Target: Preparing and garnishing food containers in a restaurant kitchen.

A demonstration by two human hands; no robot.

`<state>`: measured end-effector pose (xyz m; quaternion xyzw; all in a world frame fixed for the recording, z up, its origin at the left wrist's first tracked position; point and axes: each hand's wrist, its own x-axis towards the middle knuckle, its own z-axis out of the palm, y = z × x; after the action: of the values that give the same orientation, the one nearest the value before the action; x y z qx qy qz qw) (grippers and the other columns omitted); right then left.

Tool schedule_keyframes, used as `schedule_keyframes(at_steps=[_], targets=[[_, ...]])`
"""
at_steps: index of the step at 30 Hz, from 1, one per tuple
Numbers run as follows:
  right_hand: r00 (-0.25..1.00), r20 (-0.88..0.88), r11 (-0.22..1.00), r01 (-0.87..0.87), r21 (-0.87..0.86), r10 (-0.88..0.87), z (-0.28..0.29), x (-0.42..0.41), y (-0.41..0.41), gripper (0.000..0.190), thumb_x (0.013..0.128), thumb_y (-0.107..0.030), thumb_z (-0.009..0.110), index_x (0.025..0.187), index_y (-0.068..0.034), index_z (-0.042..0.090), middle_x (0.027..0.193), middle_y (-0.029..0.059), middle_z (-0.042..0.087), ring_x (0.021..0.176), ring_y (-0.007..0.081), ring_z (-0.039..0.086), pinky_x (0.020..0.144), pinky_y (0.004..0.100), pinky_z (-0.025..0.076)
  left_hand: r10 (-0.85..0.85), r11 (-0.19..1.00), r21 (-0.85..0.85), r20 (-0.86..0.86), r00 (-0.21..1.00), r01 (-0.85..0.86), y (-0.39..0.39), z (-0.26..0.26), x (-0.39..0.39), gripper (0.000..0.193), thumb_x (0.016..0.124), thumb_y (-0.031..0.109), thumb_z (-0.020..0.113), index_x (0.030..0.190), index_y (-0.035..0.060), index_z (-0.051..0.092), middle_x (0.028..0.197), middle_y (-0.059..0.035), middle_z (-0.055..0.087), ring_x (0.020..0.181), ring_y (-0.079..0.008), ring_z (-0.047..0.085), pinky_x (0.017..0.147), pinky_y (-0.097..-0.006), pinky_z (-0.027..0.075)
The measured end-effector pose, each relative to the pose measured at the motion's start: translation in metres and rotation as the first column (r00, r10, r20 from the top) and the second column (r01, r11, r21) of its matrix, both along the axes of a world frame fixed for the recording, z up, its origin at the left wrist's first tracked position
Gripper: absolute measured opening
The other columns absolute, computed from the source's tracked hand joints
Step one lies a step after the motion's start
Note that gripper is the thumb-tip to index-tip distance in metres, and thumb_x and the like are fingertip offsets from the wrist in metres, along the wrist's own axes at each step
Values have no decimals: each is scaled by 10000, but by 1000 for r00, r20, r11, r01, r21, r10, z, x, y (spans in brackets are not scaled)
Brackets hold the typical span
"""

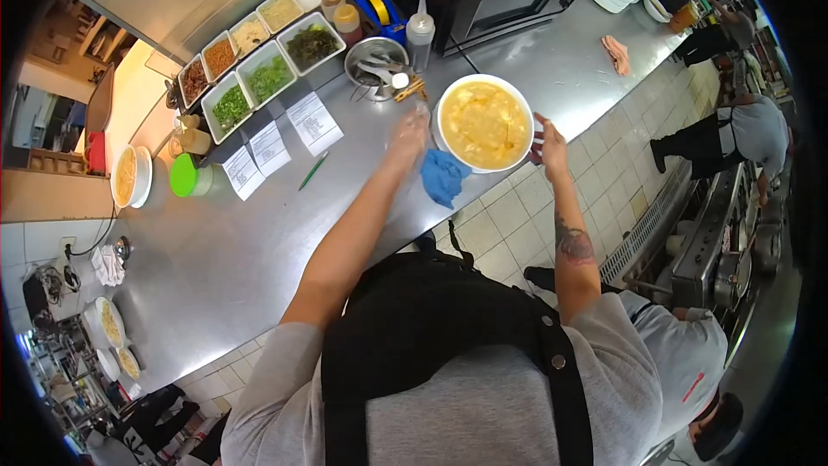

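Note:
A round white bowl point(529, 118) of thick yellow soup point(485, 122) stands at the front edge of the steel counter, apparently on a white plate. My right hand point(550, 145) is at the bowl's right side, thumb and fingers spread along the rim; whether they grip it is unclear. To the left, my left hand point(410, 133) is blurred close to the bowl, its fingers pointing away from me. What looks like clear plastic surrounds that hand, and its grip cannot be made out. A crumpled blue cloth point(444, 178) lies against the bowl's near left side.
White tubs of chopped greens point(266, 77) and toppings line the back. A steel bowl of utensils point(372, 55), a squeeze bottle point(420, 32) and a black oven point(511, 6) stand behind. Printed slips point(314, 123) and a green pen point(313, 171) lie left. Another soup bowl point(132, 176) is far left. Co-workers point(744, 133) stand right.

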<state>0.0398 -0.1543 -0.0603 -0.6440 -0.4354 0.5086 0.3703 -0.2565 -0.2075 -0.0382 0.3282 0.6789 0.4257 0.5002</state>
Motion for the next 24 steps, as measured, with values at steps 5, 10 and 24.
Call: schedule_keyframes(at_steps=[5, 10, 24], targets=[[988, -154, 999, 25, -26, -29, -14, -13, -14, 460, 986, -407, 363, 1240, -77, 559, 801, 5, 605, 609, 52, 519, 496, 203, 429, -487, 843, -105, -568, 664, 528, 39, -27, 18, 259, 832, 154, 525, 1047, 69, 642, 1106, -232, 594, 1029, -399, 553, 881, -419, 461], [984, -148, 973, -66, 221, 100, -20, -12, -10, 474, 994, -374, 339, 1299, -45, 492, 928, 45, 628, 637, 72, 584, 429, 193, 464, -450, 748, 91, -659, 603, 657, 38, -70, 8, 319, 871, 240, 482, 1091, 61, 628, 1127, -240, 587, 1063, -391, 543, 901, -427, 450], [978, -54, 958, -183, 221, 199, 84, -62, -67, 454, 1009, -309, 334, 1280, 13, 504, 1022, 87, 633, 846, 103, 611, 656, 214, 508, 139, 990, -95, 426, 894, -108, -53, 32, -14, 510, 994, 336, 402, 1333, -44, 373, 1306, -145, 484, 1173, -219, 480, 982, -341, 414]])
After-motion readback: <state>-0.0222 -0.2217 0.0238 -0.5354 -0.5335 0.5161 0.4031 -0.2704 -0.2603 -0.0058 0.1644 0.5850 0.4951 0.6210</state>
